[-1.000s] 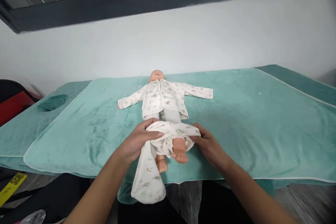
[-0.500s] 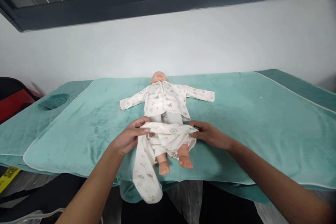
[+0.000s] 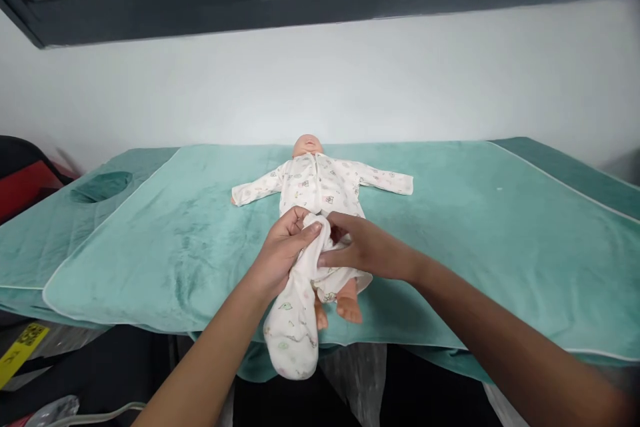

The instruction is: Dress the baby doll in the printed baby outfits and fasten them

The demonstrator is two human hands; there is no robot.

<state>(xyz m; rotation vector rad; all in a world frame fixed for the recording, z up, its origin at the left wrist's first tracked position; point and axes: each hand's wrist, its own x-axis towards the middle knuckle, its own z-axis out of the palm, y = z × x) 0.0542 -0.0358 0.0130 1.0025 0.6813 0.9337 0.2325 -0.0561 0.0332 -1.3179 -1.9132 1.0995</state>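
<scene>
A baby doll (image 3: 308, 145) lies on its back with its arms spread, dressed in a white printed jacket (image 3: 320, 180). White printed baby pants (image 3: 295, 327) are bunched over its legs, and one pant leg hangs down past the bed's near edge. My left hand (image 3: 287, 247) pinches the gathered cloth between thumb and fingers. Close beside it, my right hand (image 3: 357, 247) is curled around the bunched pants, its fingertips partly hidden. Below the cloth one bare foot (image 3: 349, 309) shows fully; the other is partly covered by the hanging leg.
A teal cover (image 3: 475, 247) with white piping is spread over the bed, which has a face hole (image 3: 103, 187) at the left. Behind stands a white wall (image 3: 320, 87) under a dark window frame (image 3: 175, 17). A yellow tag (image 3: 23, 350) and a plastic bottle (image 3: 53, 410) are at lower left.
My hands have come together from opposite ends of the pants' waist, gathering the stretched cloth into a bunch. The hanging pant leg has shifted slightly right.
</scene>
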